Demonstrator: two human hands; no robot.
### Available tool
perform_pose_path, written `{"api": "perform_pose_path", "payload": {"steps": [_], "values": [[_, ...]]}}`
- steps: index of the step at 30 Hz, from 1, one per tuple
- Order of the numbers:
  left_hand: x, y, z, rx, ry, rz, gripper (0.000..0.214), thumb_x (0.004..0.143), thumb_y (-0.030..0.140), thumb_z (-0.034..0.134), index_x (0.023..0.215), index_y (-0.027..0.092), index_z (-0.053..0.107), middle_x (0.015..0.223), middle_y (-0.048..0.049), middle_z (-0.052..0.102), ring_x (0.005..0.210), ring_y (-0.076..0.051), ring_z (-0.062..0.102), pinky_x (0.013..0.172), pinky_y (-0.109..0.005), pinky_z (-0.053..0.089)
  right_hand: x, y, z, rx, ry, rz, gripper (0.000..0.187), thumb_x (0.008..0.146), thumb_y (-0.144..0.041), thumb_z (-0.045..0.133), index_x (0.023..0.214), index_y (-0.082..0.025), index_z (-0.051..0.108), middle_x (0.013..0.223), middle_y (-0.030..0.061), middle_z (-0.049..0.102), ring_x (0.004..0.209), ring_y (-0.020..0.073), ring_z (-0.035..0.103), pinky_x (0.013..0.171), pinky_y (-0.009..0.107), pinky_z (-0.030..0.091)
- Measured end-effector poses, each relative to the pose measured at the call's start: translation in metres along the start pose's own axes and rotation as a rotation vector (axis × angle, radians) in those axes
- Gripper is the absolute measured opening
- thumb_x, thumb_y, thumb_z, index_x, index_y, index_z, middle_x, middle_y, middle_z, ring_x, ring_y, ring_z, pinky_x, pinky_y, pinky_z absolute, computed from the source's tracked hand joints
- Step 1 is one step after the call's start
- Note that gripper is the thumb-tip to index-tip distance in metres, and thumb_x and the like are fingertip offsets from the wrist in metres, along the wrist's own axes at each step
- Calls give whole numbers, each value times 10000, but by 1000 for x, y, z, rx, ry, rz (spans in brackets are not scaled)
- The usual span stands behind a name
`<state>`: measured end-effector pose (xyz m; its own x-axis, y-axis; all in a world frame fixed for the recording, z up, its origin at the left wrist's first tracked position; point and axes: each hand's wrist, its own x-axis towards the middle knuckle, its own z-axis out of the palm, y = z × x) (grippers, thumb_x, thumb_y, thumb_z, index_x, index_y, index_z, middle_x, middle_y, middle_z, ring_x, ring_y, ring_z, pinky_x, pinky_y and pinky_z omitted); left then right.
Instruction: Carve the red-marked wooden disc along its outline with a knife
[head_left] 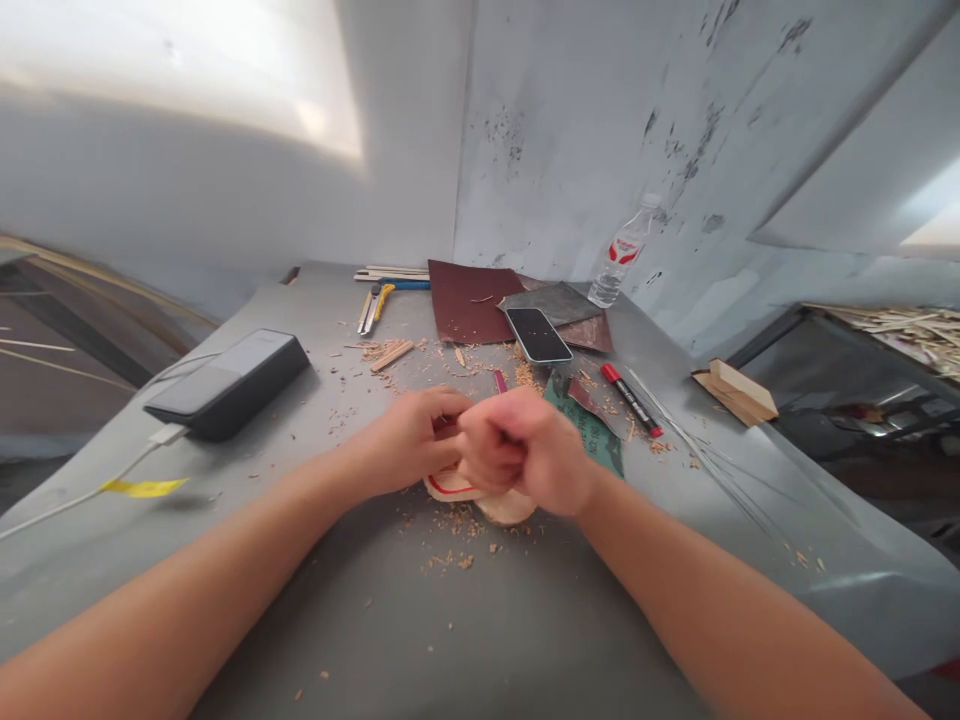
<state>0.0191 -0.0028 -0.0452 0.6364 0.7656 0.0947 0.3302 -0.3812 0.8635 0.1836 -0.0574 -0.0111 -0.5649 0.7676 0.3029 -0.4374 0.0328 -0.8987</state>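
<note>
A pale piece of wood (507, 508) with a rounded edge and a red marker line lies low on the table, largely covered by my hands. My left hand (411, 437) is closed on its left side, with the fingers curled in. Over the wood, my right hand (529, 445) makes a fist that meets the left fingers. What the fist grips is hidden. Just behind the hands a small magenta strip (500, 381) sticks out; I cannot tell whether it belongs to something held. Wood shavings (454, 560) are scattered in front of the wood.
Green sandpaper (607, 452) and a red-capped marker (632, 400) lie to the right, near thin wires (675, 430). Behind are a phone (538, 335), brown sandpaper (469, 305), a yellow utility knife (376, 306) and a water bottle (621, 255). A cabled black device (229, 385) stands left.
</note>
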Motion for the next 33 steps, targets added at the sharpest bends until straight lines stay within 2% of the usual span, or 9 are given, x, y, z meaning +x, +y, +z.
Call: {"api": "perform_pose_path", "payload": {"steps": [2, 5, 7, 10, 13, 16, 20, 27, 33], "values": [[0, -2, 0, 15, 8, -38, 252, 816, 395, 730, 960, 190, 698, 920, -23, 735, 830, -192, 666, 703, -291, 539, -5, -7, -10, 112, 30, -64, 450, 975, -380, 448, 575, -238, 297, 504, -86, 209, 404, 71, 153, 400, 232, 144], [2, -5, 1, 46, 30, -37, 358, 837, 533, 756, 966, 202, 704, 963, -50, 730, 853, -210, 675, 755, -341, 561, -9, -22, -21, 121, 19, -127, 454, 982, -406, 434, 582, -238, 302, 510, -82, 208, 409, 78, 147, 402, 237, 165], [1, -4, -1, 81, 17, 25, 335, 889, 539, 712, 959, 212, 730, 1022, -60, 718, 911, -214, 676, 835, -370, 559, -9, -28, -23, 93, 1, -154, 457, 986, -411, 435, 583, -238, 306, 508, -80, 209, 412, 80, 144, 403, 243, 171], [-5, 0, -9, 143, -54, 101, 333, 930, 523, 681, 1103, 248, 752, 1168, -67, 691, 1042, -231, 667, 950, -399, 534, -8, -28, -21, 62, -8, -165, 467, 993, -411, 436, 582, -232, 307, 499, -79, 218, 410, 75, 143, 405, 240, 179], [-12, 4, -20, 198, -176, 93, 626, 822, 620, 786, 1332, 275, 673, 1294, -77, 649, 1139, -268, 636, 960, -399, 536, -7, -21, -17, 41, -11, -145, 472, 988, -401, 458, 576, -225, 310, 495, -76, 233, 409, 70, 159, 403, 227, 189], [-15, 6, -26, 256, -233, 51, 779, 710, 674, 855, 1349, 274, 661, 1303, -80, 643, 1174, -296, 612, 961, -404, 535, -7, -15, -15, 21, -26, -152, 488, 994, -411, 472, 574, -221, 310, 496, -76, 239, 409, 67, 168, 400, 220, 199], [-15, 6, -26, 279, -242, 49, 684, 720, 648, 853, 1286, 295, 698, 1278, -68, 650, 1142, -289, 619, 937, -386, 537, -7, -16, -11, 9, -49, -183, 502, 1015, -425, 444, 579, -222, 304, 498, -75, 238, 410, 67, 168, 400, 223, 200], [-15, 14, -21, 164, -281, 86, 500, 756, 349, 823, 1242, 318, 713, 1326, -26, 608, 1113, -228, 626, 936, -324, 544, -8, -11, 1, -24, -59, -223, 475, 994, -341, 466, 563, -220, 310, 493, -66, 254, 411, 68, 189, 403, 232, 185], [-13, 14, -21, 72, -317, 125, 385, 745, 259, 786, 1125, 299, 735, 1295, -21, 600, 1027, -198, 650, 842, -280, 564, -9, 3, 4, -149, -16, -133, 499, 1006, -369, 459, 556, -232, 292, 492, -50, 273, 442, 87, 227, 438, 270, 174]]}}
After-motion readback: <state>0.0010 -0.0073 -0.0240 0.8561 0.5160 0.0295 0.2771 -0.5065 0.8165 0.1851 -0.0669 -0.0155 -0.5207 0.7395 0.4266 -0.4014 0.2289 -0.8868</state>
